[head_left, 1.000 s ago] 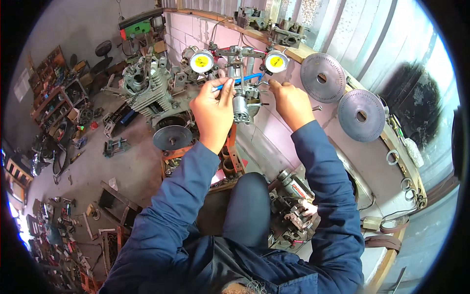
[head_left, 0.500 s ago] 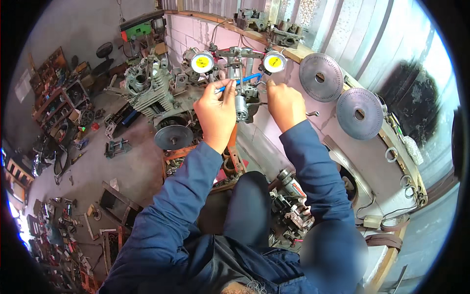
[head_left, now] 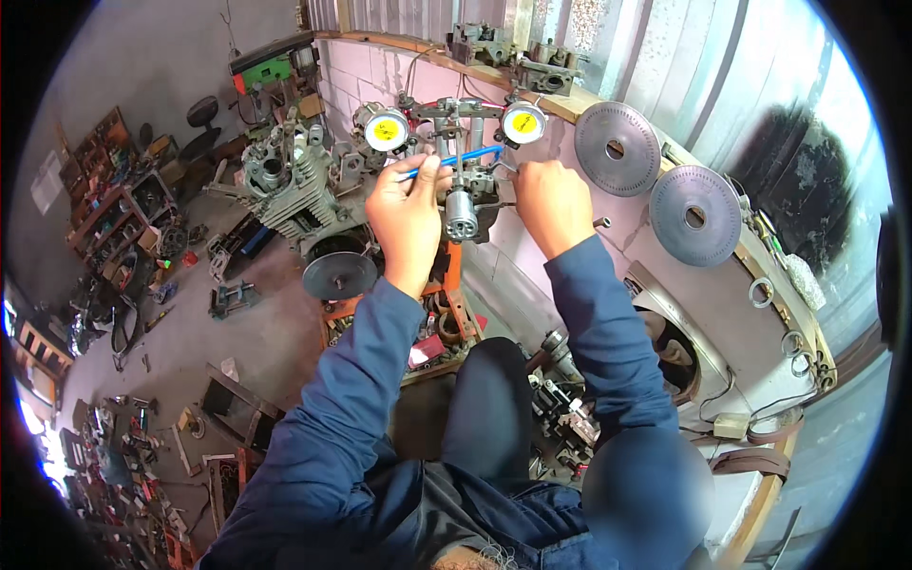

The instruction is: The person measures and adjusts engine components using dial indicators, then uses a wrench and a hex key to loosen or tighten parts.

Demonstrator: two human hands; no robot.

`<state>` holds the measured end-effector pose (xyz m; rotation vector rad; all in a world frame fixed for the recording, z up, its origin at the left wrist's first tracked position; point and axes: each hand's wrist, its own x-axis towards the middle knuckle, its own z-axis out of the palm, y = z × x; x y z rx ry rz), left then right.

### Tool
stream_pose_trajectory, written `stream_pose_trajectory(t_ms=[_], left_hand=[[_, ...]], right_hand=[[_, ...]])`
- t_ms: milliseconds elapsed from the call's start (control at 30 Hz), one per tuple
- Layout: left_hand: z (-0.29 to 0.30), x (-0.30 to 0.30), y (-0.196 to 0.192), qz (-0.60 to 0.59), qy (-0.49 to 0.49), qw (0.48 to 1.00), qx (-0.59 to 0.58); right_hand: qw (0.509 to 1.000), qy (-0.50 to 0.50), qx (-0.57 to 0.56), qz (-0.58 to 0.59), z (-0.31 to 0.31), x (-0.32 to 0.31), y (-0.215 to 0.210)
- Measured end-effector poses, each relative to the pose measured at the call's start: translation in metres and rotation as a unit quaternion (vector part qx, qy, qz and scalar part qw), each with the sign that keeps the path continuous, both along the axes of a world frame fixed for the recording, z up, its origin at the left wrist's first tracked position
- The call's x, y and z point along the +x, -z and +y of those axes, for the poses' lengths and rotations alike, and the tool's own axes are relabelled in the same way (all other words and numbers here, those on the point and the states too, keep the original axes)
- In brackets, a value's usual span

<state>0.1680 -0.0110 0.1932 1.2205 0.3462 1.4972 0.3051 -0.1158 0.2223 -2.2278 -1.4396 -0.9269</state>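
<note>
My left hand [head_left: 407, 223] pinches a slim blue tube-like piece [head_left: 472, 155] between thumb and fingers. The piece slants up to the right across a metal machine and bends at its far end. Close to that end, my right hand [head_left: 554, 204] is closed, its fingertips beside a small metal part; what they grip is hidden. Two round dial gauges, a left one [head_left: 387, 130] and a right one [head_left: 523, 124] with yellow faces, top the machine. A silver cylinder [head_left: 462, 215] hangs upright between my hands. The end of a metal rod [head_left: 602, 222] shows right of my right hand.
Two perforated metal discs [head_left: 617, 149] [head_left: 695, 217] lean along the right wall. To the left stand a finned engine block [head_left: 299, 180] and a dark round plate [head_left: 339, 275]. Tools and parts litter the floor at lower left. A red-orange stand [head_left: 456, 294] rises below the machine.
The view has shifted slightly, so the gauges appear a little further left. My left hand has moved slightly back along the blue piece, showing more of it. My right hand stays closed nearby.
</note>
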Motion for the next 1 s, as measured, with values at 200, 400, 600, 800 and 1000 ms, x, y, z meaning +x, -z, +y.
stream_pose_trajectory(t_ms=[200,400,600,800,1000], left_hand=[[-0.012,0.013,0.015,-0.179,0.093,0.972,-0.121],[-0.037,-0.024,0.042,-0.179,0.155,0.963,-0.126],[-0.073,-0.081,0.070,0.154,0.346,0.925,0.044],[-0.055,-0.074,0.043,0.301,0.015,0.860,0.412],[-0.016,-0.044,-0.010,0.378,-0.127,0.706,0.585]], right_hand=[[0.994,-0.004,0.112,0.012,0.003,0.000,0.022],[0.965,-0.054,0.126,0.222,-0.027,0.005,0.027],[0.603,-0.378,-0.010,0.703,-0.125,-0.063,0.079],[0.596,-0.197,0.017,0.778,-0.223,-0.092,0.206],[0.745,0.089,-0.191,0.633,-0.305,-0.150,0.405]])
